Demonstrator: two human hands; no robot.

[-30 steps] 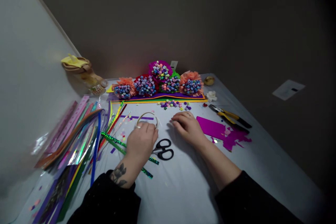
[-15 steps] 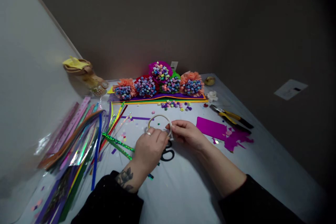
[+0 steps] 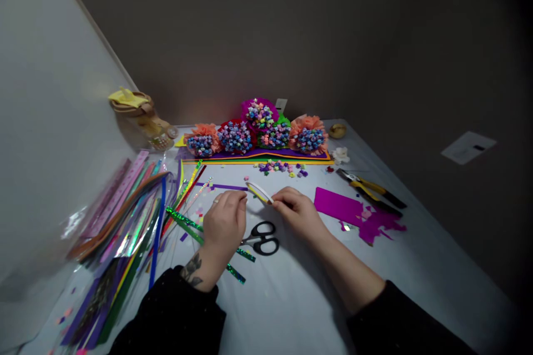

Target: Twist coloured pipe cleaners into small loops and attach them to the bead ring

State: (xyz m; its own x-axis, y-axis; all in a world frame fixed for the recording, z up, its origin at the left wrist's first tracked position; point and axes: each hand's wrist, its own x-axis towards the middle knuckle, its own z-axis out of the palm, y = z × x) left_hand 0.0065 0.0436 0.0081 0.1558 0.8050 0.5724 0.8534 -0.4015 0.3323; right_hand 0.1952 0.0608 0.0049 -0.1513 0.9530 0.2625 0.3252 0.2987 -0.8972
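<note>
My right hand (image 3: pixel 297 212) pinches a thin white-and-yellow ring (image 3: pixel 259 191) between thumb and fingertips. The ring is tilted nearly edge-on, so it looks like a narrow curved band. To its left, my left hand (image 3: pixel 225 219) has thumb and fingers pressed together, close to the ring but apart from it. Whatever those fingertips may hold is too small to see. Just below the hands lie scissors (image 3: pixel 266 246) with black handles, their blades partly behind my left hand. Green glittery strips (image 3: pixel 187 221) run underneath that hand.
Colourful strips (image 3: pixel 125 255) in clear packaging cover the left side. At the back stand flower-like bunches of small stars (image 3: pixel 235 137) on coloured sheets. Loose paper stars (image 3: pixel 281 167) lie before them. Pliers (image 3: pixel 370 188) and a torn magenta sheet (image 3: pixel 339 205) are on the right.
My left hand has let go of the ring and moved left and down. The ring, still in my right hand, has turned from a round face to nearly edge-on. More of the scissors shows.
</note>
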